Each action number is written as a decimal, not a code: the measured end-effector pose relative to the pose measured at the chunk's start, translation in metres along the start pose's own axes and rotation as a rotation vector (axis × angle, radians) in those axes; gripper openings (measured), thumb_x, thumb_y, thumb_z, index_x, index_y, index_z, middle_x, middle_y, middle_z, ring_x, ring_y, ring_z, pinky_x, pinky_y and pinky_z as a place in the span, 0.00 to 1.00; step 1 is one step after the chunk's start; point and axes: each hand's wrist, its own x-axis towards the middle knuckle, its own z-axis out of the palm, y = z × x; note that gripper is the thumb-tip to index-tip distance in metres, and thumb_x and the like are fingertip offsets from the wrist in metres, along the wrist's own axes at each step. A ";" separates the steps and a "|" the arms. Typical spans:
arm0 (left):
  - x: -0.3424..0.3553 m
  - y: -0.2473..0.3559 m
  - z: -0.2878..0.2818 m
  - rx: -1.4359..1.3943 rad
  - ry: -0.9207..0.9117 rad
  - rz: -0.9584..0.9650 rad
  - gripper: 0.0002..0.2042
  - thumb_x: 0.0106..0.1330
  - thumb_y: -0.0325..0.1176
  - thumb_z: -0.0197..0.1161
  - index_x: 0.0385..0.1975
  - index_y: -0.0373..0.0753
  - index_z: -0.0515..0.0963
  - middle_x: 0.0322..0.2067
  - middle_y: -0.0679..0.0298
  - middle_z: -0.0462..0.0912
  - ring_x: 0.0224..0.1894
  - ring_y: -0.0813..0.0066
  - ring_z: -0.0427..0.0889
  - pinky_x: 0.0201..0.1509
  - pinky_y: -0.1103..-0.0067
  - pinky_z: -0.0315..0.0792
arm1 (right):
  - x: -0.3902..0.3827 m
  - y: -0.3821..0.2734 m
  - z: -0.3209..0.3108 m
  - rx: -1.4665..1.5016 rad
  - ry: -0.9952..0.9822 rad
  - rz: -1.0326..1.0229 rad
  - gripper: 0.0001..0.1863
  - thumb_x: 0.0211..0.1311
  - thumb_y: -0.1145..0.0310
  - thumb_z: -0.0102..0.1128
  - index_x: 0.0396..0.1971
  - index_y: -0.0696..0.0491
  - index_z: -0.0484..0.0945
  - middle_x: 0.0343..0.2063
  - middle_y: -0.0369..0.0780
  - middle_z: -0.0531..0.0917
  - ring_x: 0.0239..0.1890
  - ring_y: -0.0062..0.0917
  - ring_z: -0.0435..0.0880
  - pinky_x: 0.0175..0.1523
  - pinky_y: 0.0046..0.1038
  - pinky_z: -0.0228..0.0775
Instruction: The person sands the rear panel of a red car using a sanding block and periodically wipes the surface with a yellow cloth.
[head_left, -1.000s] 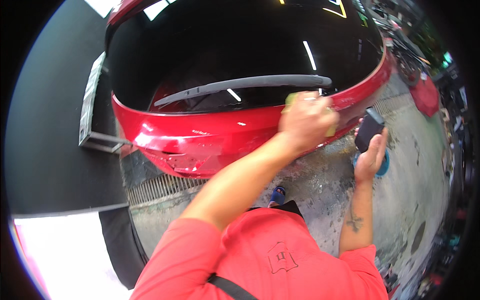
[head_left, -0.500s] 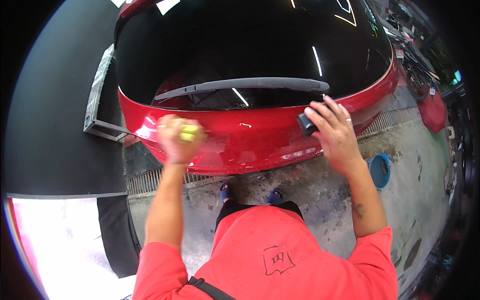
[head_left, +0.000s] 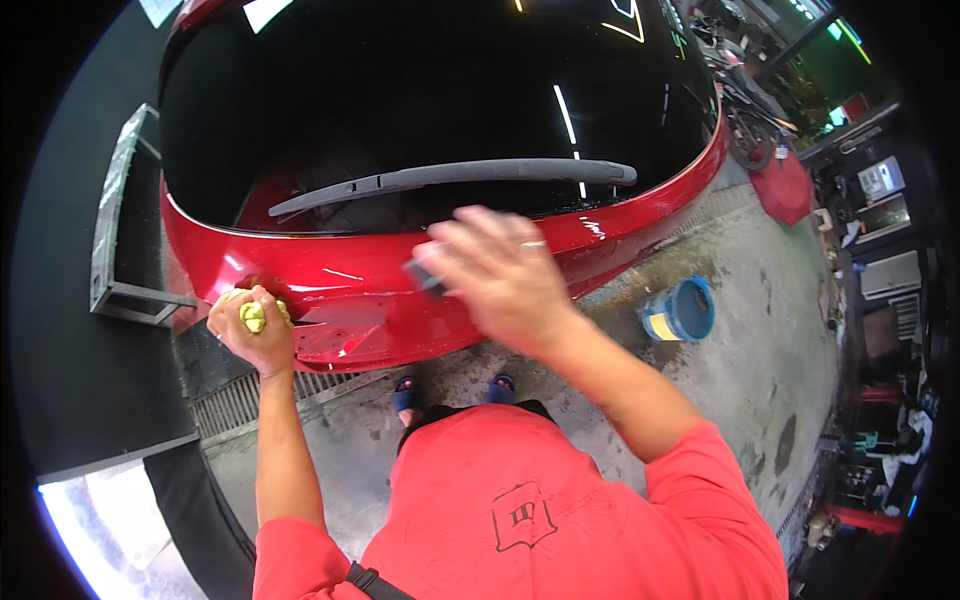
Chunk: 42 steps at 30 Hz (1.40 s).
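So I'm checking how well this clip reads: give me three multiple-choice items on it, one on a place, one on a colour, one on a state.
1. Where is the blue bucket?
A. on the concrete floor, to the person's right
B. on the car's rear window
C. in the left hand

2. What colour is the cloth in the left hand?
A. white
B. yellow-green
C. black

3. How does the rear wiper lie?
A. lifted upright
B. flat across the glass
C. broken off

Answers: 1 A, it stands on the floor beside the red car. 2 B, yellow-green shows between the fingers. 3 B, it lies along the window.
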 end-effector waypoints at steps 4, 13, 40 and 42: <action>0.005 0.004 0.003 -0.028 0.032 0.012 0.06 0.67 0.27 0.76 0.37 0.41 0.83 0.40 0.57 0.87 0.52 0.53 0.83 0.63 0.58 0.72 | -0.100 0.120 -0.075 -0.136 -0.005 0.301 0.35 0.61 0.79 0.76 0.71 0.51 0.84 0.70 0.46 0.86 0.78 0.52 0.77 0.80 0.54 0.69; 0.001 -0.005 0.005 -0.043 0.030 -0.004 0.07 0.67 0.29 0.78 0.37 0.40 0.84 0.42 0.57 0.87 0.52 0.53 0.83 0.64 0.57 0.73 | 0.007 -0.010 -0.005 -0.007 -0.006 0.092 0.30 0.66 0.67 0.79 0.69 0.44 0.85 0.70 0.40 0.85 0.76 0.44 0.80 0.79 0.54 0.70; 0.001 -0.018 0.003 0.008 0.021 0.042 0.07 0.68 0.30 0.77 0.36 0.39 0.83 0.40 0.53 0.87 0.47 0.49 0.84 0.57 0.56 0.75 | -0.050 0.041 -0.037 0.076 0.031 0.181 0.38 0.58 0.73 0.81 0.72 0.45 0.84 0.74 0.41 0.84 0.80 0.47 0.77 0.83 0.52 0.67; 0.001 -0.012 0.006 -0.001 0.009 0.028 0.07 0.68 0.29 0.77 0.36 0.38 0.83 0.39 0.53 0.86 0.47 0.49 0.84 0.58 0.56 0.75 | -0.058 0.052 -0.044 0.066 0.031 0.154 0.38 0.58 0.74 0.81 0.72 0.45 0.83 0.72 0.42 0.85 0.79 0.48 0.77 0.83 0.53 0.67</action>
